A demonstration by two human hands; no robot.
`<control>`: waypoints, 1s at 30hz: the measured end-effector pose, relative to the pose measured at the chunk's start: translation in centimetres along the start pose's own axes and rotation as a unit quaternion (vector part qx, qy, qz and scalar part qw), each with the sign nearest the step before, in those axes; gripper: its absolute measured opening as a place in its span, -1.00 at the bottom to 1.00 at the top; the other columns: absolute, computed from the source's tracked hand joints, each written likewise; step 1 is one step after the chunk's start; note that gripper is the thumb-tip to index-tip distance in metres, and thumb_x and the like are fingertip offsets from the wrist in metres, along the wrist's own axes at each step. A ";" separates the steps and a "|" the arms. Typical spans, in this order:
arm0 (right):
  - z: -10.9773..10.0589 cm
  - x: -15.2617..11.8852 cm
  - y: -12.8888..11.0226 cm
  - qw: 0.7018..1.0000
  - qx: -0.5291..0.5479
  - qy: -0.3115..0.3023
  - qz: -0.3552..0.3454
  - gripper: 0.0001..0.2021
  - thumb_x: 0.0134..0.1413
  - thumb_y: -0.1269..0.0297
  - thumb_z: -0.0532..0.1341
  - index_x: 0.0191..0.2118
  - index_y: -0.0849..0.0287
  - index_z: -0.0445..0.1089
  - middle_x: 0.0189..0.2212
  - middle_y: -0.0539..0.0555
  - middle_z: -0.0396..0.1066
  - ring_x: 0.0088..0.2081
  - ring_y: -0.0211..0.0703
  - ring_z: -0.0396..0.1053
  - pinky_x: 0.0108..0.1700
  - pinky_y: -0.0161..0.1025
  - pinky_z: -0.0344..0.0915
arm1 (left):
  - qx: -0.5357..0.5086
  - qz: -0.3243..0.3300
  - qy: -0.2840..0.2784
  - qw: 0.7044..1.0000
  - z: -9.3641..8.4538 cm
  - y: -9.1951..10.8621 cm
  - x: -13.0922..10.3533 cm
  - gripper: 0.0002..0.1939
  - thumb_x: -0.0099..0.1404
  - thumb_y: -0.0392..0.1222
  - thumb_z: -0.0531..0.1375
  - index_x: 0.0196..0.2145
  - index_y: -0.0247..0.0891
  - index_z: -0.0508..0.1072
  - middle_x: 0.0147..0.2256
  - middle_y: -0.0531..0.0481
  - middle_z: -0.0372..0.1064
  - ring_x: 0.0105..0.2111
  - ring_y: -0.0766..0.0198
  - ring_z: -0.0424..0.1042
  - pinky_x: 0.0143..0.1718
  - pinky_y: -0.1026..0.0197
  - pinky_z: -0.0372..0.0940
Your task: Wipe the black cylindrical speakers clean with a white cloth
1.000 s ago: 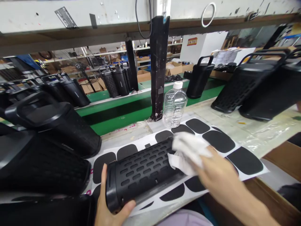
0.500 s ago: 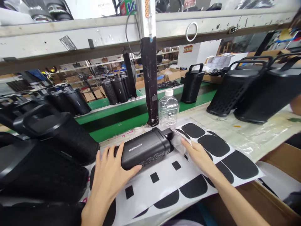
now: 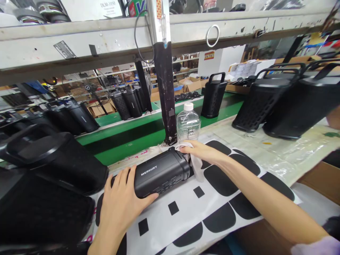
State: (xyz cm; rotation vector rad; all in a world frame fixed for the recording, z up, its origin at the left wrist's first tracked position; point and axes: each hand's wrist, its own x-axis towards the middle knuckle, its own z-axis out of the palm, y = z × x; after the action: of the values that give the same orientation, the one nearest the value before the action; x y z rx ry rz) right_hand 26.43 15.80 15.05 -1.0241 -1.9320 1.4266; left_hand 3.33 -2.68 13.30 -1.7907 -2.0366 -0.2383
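Note:
A black portable speaker [image 3: 162,170] marked MERKURY lies on its side on a white sheet [image 3: 159,219] bearing black rounded cut-outs. My left hand [image 3: 124,196] is wrapped over the speaker's left end, thumb along the near side and fingers across the top. In my right hand [image 3: 193,148] a white cloth [image 3: 196,166] is pinched, pressed to the speaker's right end at the top edge. Cloth and hand cover the speaker's handle there. Just behind the right hand stands a clear plastic bottle [image 3: 188,122] with a white cap.
More black speakers [image 3: 61,159] crowd the left side, and others [image 3: 265,99] stand upright at the right. A dark post [image 3: 165,92] rises behind the bottle under a white shelf beam [image 3: 106,46]. A green conveyor [image 3: 127,138] runs behind the bench. An open carton [image 3: 324,180] sits at lower right.
My right hand has moved left and up with the cloth, from beside the speaker's handle end to its top edge. The left hand keeps its hold. The view has shifted slightly.

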 end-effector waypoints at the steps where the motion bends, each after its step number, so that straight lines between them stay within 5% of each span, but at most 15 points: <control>1: -0.2 0.4 -0.1 1.000 0.017 -0.018 0.013 -0.81 -0.11 0.18 0.25 -0.37 0.18 0.43 -0.41 -0.01 0.43 -0.31 -0.19 0.34 -0.21 -0.28 0.25 | 0.000 -0.001 0.000 1.000 0.0 0.0 0.0 -0.09 0.07 0.24 0.30 0.17 -0.51 0.29 0.10 -0.40 0.39 0.10 -0.21 0.36 0.20 -0.28 0.06; 9: -0.7 1.7 -0.5 0.986 0.112 -0.076 0.102 -0.81 -0.31 0.34 0.31 -0.41 0.21 0.46 -0.40 0.01 0.47 -0.33 -0.21 0.36 -0.25 -0.33 0.29 | -0.013 -0.005 -0.006 1.000 -0.1 0.1 0.2 -0.12 0.06 0.22 0.30 0.16 -0.48 0.28 0.07 -0.36 0.40 0.09 -0.17 0.36 0.21 -0.24 0.03; 15: -0.2 1.8 0.4 0.970 0.177 -0.045 0.157 -0.73 -0.11 0.12 0.24 -0.28 0.16 0.41 -0.31 0.08 0.51 -0.27 -0.11 0.45 -0.17 -0.22 0.40 | -0.011 0.004 0.003 1.000 0.6 -0.5 0.2 -0.09 0.05 0.28 0.27 0.16 -0.46 0.29 0.07 -0.34 0.41 0.08 -0.16 0.37 0.20 -0.23 0.01; 21: -0.8 2.0 -0.3 0.971 0.153 -0.085 0.161 -0.84 -0.31 0.37 0.26 -0.43 0.18 0.40 -0.47 -0.01 0.45 -0.36 -0.17 0.39 -0.30 -0.30 0.33 | -0.002 -0.010 -0.007 1.000 0.3 -0.2 0.2 -0.11 0.06 0.25 0.26 0.16 -0.46 0.28 0.10 -0.35 0.39 0.10 -0.16 0.35 0.22 -0.22 0.01; 30: -0.7 2.4 -0.6 0.973 0.147 -0.099 0.150 -0.91 -0.37 0.37 0.23 -0.54 0.16 0.38 -0.55 -0.04 0.37 -0.44 -0.22 0.29 -0.40 -0.29 0.24 | -0.007 -0.013 -0.010 1.000 0.2 0.0 0.2 -0.10 0.05 0.25 0.27 0.17 -0.48 0.28 0.09 -0.38 0.39 0.09 -0.21 0.36 0.23 -0.25 0.01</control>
State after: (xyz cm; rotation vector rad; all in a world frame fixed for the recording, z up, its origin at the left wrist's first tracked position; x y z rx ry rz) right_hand 25.43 18.10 15.74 -1.0973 -1.6732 1.9842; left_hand 3.26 -2.44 13.19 -1.7831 -2.0791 -0.2435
